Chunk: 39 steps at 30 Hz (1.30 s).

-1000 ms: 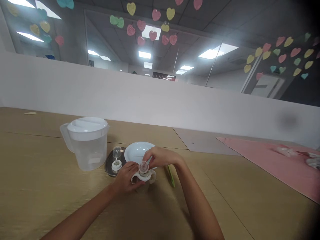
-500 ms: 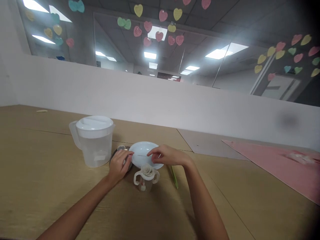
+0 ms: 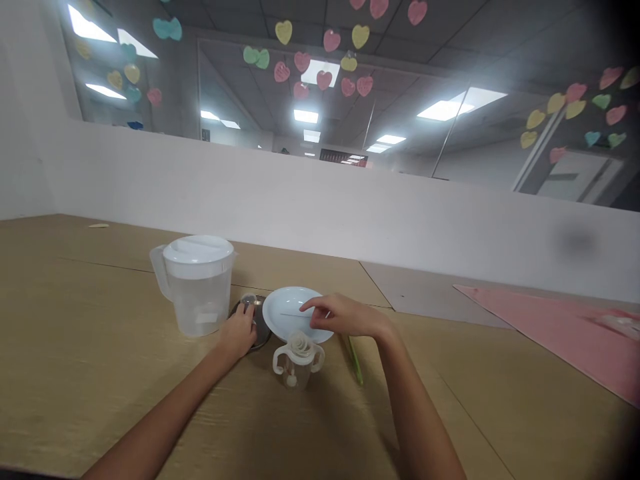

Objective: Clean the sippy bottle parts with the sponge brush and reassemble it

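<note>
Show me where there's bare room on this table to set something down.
Bare tabletop lies left of the plastic pitcher, and another patch right of the green strip, before the pink mat. It is crowded around the white plate, where the metal tray, two-handled cup, left hand and right hand sit close.

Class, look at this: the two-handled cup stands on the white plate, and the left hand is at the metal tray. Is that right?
No: the two-handled cup stands on the wooden table, in front of the white plate, as the head view shows. The left hand is at the metal tray.
</note>
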### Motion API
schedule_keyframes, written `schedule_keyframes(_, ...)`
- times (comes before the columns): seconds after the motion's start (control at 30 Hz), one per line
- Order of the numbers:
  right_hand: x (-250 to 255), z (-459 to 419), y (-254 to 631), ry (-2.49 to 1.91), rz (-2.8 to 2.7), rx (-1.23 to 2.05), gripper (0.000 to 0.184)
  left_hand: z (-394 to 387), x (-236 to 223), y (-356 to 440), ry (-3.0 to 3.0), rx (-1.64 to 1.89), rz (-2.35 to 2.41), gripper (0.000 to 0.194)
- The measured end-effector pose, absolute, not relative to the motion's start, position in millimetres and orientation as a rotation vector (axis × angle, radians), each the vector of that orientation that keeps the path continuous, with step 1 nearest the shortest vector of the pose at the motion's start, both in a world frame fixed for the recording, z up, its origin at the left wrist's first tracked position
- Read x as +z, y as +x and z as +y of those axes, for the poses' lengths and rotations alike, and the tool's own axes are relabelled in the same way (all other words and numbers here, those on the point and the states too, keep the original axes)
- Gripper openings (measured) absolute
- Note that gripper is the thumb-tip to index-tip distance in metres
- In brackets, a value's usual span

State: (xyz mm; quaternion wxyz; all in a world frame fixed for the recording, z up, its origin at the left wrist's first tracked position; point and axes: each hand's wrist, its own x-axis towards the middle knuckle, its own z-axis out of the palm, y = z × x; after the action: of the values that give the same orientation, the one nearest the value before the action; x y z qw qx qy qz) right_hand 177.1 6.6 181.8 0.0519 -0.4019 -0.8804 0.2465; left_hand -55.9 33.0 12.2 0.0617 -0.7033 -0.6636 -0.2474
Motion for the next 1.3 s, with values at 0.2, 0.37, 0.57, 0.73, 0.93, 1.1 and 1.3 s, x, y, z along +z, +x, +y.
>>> schedule_keyframes(0.2, 182.6, 4.3, 176.1, -1.198, -2.623, 0.644, 0.03, 28.6, 31.9, -65.6, -1.955, -1.091, -1.889, 0.01)
schedule_keyframes(0.37, 167.5, -2.0, 153.5, -1.008, -2.535, 0.499, 0.042, 19.3, 36.0, -68.1, -1.935, -1.527, -1.253, 0.01)
schedule_keyframes(0.57, 138.9, -2.2, 120.1, -0.704, -2.614, 0.196, 0.058, 15.2, 23.6, -50.6, -2.106, -1.488, -0.631, 0.014)
schedule_keyframes(0.73, 136.6, 6.0, 121.7, -0.627, -2.636, 0.136, 0.037, 13.9, 25.1, -48.9, -1.977, -1.619, -0.574, 0.019)
schedule_keyframes(0.93, 144.3, 3.2, 125.2, -0.541, -2.543, 0.235, 0.046, 8.2, 29.7, -51.0, -1.908, -1.627, -0.742, 0.023)
schedule_keyframes(1.1, 148.4, 15.7, 134.8, -0.55, -2.489, 0.349, 0.047, 8.3, 37.3, -44.8, -1.978, -1.696, -0.755, 0.022)
schedule_keyframes(1.3, 139.4, 43.9, 152.3, -0.656, -2.265, 0.674, 0.049, 13.9, 40.0, -33.2, -2.127, -1.728, -0.782, 0.016)
